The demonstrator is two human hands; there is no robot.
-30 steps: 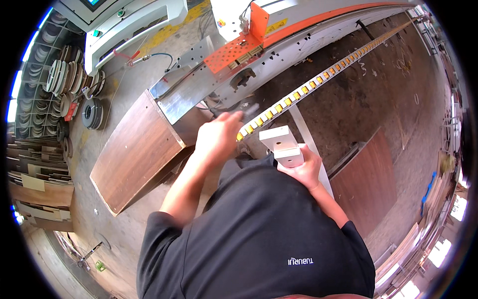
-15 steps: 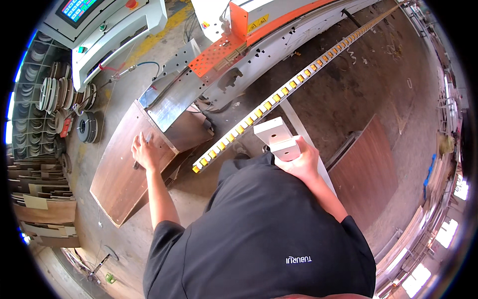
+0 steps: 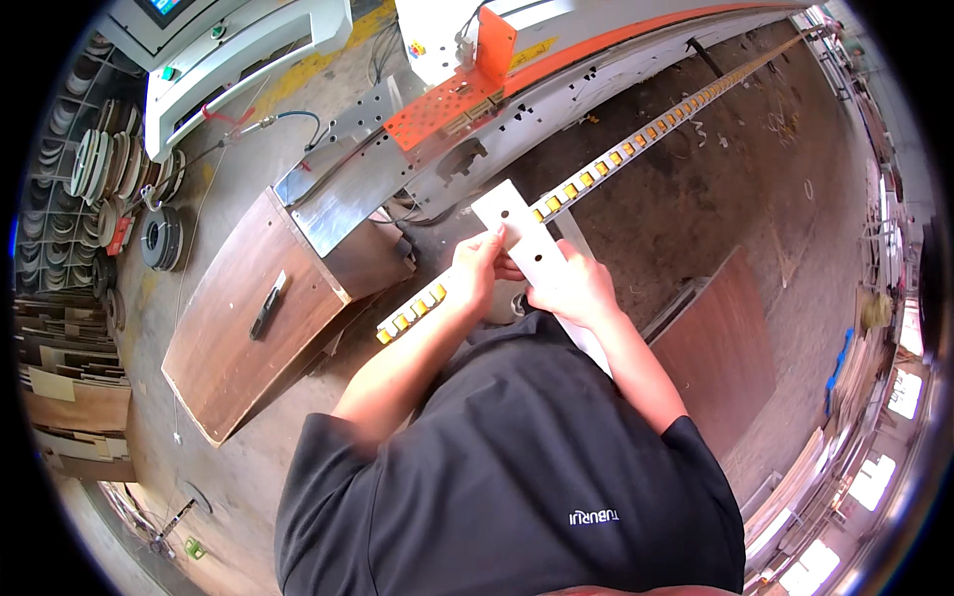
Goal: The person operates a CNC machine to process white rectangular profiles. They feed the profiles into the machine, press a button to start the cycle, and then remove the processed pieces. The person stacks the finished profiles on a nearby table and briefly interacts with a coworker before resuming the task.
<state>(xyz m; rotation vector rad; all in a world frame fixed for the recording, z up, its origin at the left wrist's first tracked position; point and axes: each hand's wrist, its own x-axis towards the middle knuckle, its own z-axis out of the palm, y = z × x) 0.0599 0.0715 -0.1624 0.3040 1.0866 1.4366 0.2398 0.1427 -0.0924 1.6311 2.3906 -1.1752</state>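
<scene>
In front of my torso, both hands hold a white panel piece (image 3: 519,226) with dark round holes in its face. My left hand (image 3: 479,266) is closed on its left edge, thumb on top and fingers curled at the side. My right hand (image 3: 578,290) grips the lower right part, its fingers partly hidden. I cannot tell whether it is one piece or two lying together. A dark utility knife (image 3: 266,306) lies on the brown wooden box top (image 3: 224,333) to my left, apart from both hands.
A roller rail (image 3: 636,144) with yellow rollers runs beneath my hands to the far right. Ahead stands a white machine with an orange bracket (image 3: 442,109). A brown board (image 3: 725,338) lies low on the right. Edging coils (image 3: 164,241) and stacked boards (image 3: 79,407) are at left.
My left hand has left the utility knife on the box top and moved right onto the white panel piece. The right hand has shifted slightly left, and the two offset white blocks now appear lined up.
</scene>
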